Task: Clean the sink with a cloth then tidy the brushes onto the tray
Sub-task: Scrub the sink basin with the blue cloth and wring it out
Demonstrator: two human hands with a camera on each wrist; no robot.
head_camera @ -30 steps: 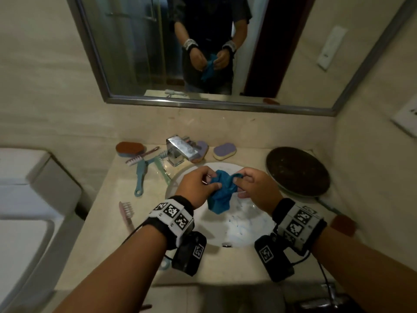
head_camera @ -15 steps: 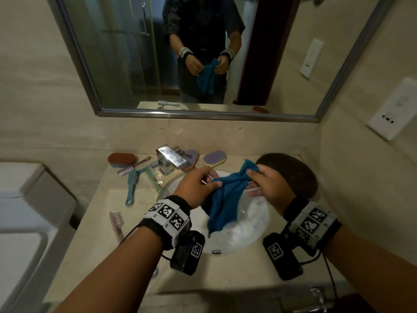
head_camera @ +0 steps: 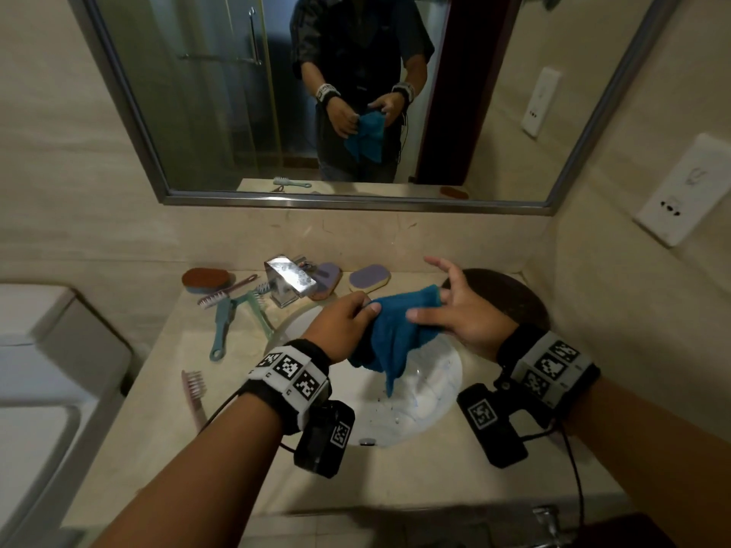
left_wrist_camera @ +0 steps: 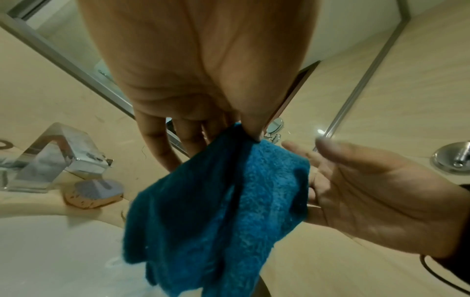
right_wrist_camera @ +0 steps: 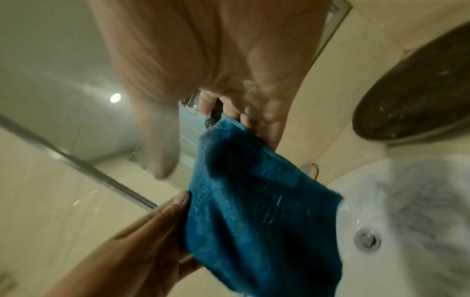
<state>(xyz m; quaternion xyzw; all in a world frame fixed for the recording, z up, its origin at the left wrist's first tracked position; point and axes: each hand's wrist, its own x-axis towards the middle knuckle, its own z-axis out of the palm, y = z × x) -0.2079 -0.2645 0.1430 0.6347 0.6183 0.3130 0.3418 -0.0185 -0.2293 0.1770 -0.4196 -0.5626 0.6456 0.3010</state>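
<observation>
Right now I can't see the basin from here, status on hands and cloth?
Left hand pinches the blue cloth; right hand open, fingers spread against it. Cloth hangs above the sink. Brushes not yet on tray.

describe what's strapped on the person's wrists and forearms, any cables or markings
Both forearms are bare, no sleeves. The left hand and right hand each have a black wrist strap carrying white blocks printed with black square code markers. A black boxy camera, also tagged with a marker, hangs under each wrist, with thin black cables trailing.
</observation>
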